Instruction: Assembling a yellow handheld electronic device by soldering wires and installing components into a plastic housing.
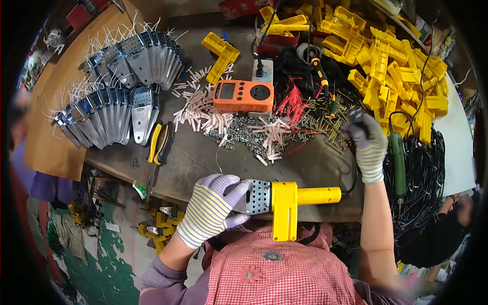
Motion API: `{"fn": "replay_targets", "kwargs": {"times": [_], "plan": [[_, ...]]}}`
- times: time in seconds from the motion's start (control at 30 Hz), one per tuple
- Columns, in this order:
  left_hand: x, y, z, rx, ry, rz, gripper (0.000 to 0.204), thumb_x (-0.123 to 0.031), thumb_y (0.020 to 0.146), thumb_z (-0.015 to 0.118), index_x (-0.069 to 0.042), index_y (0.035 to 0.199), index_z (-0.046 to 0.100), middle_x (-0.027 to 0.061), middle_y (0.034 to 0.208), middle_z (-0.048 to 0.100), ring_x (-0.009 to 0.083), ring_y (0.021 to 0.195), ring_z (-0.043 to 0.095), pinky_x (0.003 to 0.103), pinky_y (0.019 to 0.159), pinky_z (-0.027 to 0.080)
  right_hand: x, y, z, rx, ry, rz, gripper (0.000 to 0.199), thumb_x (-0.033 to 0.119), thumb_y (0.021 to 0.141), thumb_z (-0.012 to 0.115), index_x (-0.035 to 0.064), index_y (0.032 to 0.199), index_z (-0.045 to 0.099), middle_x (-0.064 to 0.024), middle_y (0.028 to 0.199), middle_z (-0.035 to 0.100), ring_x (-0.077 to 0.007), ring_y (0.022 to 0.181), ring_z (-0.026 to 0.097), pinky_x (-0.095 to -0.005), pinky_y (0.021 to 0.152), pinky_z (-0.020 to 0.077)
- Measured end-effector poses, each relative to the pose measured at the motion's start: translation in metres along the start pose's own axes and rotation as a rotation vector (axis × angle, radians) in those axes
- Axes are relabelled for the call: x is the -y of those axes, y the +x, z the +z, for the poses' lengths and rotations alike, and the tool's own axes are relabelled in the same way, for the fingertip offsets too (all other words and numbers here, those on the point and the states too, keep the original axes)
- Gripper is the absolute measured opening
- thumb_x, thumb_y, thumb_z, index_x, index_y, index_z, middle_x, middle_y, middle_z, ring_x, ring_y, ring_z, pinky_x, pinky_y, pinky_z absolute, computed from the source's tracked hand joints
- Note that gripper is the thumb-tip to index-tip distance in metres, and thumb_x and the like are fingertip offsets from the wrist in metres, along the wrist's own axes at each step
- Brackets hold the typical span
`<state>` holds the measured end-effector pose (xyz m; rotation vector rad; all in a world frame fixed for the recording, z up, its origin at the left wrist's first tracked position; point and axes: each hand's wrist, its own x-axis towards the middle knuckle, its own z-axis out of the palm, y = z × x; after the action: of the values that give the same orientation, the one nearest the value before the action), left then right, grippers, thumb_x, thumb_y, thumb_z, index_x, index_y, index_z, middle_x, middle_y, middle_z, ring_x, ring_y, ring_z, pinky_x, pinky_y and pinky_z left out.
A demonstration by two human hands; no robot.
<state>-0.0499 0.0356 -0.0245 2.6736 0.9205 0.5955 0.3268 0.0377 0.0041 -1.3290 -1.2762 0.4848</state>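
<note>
My left hand (207, 211), in a striped glove, grips the metal end of a pipe-welding iron (285, 203). This tool has a perforated metal plate, a yellow plastic body and a yellow handle pointing right. It lies level at the table's near edge, in front of my apron. From the handle's end a black power cord (354, 175) runs up to my right hand (371, 150). That gloved hand is raised over the right side of the table, closed around the dark cord end, whose exact shape is partly hidden by the fingers.
Metal plates with white wires (145, 109) stand in rows at left, near yellow-handled pliers (158, 142). An orange meter (244, 95) sits centrally, behind loose nuts (239, 133) and pale sleeves. Yellow housings (386, 66) are heaped far right; a green screwdriver (398, 162) hangs beside black cords (427, 175).
</note>
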Motion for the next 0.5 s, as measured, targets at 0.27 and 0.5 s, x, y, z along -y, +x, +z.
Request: {"fn": "replay_targets", "kwargs": {"times": [0.27,0.5], "plan": [[0.02,0.003,-0.001,-0.228,0.102,0.064,0.055,-0.037,0.077,0.075,-0.001,0.118,0.066,0.0119,0.092,0.07,0.0312,0.082,0.064,0.043,0.076,0.049,0.076,0.08,0.105,0.343,-0.875,-0.8,0.022,0.019,0.083,0.072,0.0143,0.104,0.076,-0.0091,0.084,0.061,-0.0298,0.087,0.061,-0.0429,0.078,0.0486],[0.032,-0.003,0.003,-0.487,0.163,-0.191,0.028,-0.021,0.084,0.074,-0.01,0.109,0.073,0.0069,0.067,0.064,0.0281,0.055,0.057,0.04,0.057,0.045,0.073,0.13,0.154,0.774,-1.19,-0.528,0.021,0.025,0.086,0.071,0.0167,0.104,0.075,-0.0071,0.091,0.066,-0.029,0.094,0.064,-0.0435,0.08,0.0493]]}}
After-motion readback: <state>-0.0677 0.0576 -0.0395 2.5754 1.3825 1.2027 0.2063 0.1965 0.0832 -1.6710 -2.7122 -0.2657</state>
